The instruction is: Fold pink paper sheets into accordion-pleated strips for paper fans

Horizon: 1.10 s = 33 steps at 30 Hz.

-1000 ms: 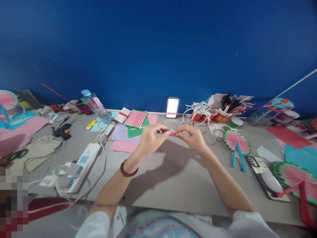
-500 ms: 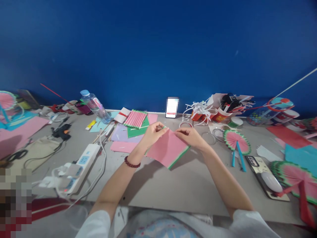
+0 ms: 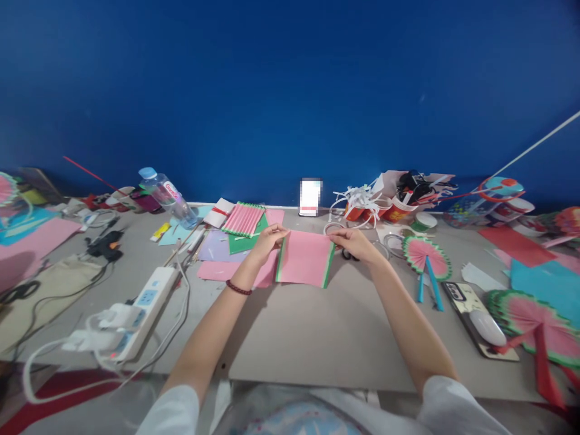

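Note:
A pink paper sheet with green side edges (image 3: 304, 258) lies spread flat on the grey board (image 3: 317, 338). My left hand (image 3: 268, 240) pinches its top left corner. My right hand (image 3: 354, 243) pinches its top right corner. Both arms reach forward over the board, and a bead bracelet (image 3: 238, 289) circles my left wrist.
Pleated pink paper (image 3: 245, 219), coloured sheets (image 3: 226, 246), a water bottle (image 3: 167, 194) and a power strip (image 3: 140, 305) with cables lie left. A phone (image 3: 310, 197) stands at the blue wall. Cups with paper strips (image 3: 380, 208), pink-green paper fans (image 3: 426, 258), another phone and a mouse (image 3: 486, 319) lie right.
The paper was a narrow folded strip between my fingertips. It has been opened out, then laid flat on the board with my hands moved apart to its top corners.

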### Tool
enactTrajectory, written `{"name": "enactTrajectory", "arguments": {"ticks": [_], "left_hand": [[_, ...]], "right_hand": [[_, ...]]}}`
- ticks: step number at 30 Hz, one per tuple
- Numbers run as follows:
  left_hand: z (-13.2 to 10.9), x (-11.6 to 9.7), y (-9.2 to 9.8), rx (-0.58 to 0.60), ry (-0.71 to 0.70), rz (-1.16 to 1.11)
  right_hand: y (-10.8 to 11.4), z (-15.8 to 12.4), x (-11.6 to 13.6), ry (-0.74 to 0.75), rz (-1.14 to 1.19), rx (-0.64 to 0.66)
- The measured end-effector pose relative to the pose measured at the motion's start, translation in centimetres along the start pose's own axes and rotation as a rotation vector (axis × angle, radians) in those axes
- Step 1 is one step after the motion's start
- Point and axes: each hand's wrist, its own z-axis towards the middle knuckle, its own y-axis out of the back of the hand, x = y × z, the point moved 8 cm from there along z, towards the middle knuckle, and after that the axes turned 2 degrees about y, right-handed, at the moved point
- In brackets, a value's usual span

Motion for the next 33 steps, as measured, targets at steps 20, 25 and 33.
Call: {"name": "enactTrajectory", "arguments": {"ticks": [20, 25, 33], "left_hand": [[1.5, 3.3, 0.6, 0.125, 0.040, 0.093], [1.9, 4.3, 0.6, 0.098, -0.004, 0.094], [1.6, 2.9, 0.1, 0.097, -0.230, 0.349]], "right_hand": [[1.3, 1.2, -2.2, 0.062, 0.042, -0.069], [1.2, 1.6, -3.0, 0.090, 0.007, -0.084], [1.0, 2.0, -3.3, 0.240, -0.240, -0.121]]}}
